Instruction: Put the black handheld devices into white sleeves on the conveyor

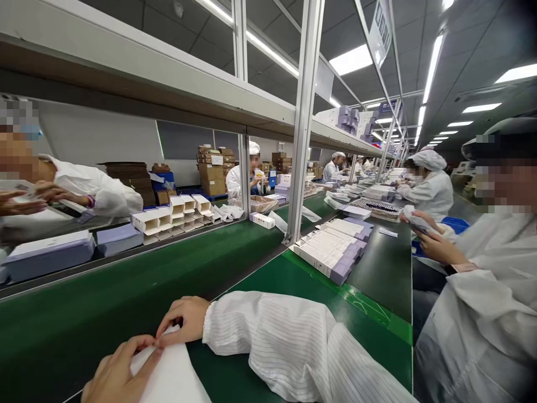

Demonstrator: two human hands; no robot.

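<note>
The left hand (113,375) and right hand (184,319) each hold a closed grip on one edge of a flat white sheet (168,378), fingertips almost meeting. Pinching evenly and close together should avoid creasing it. It lies plain and smooth on the green surface (126,302) just below the grip; boxes (331,252) stand well beyond the right grip
</note>
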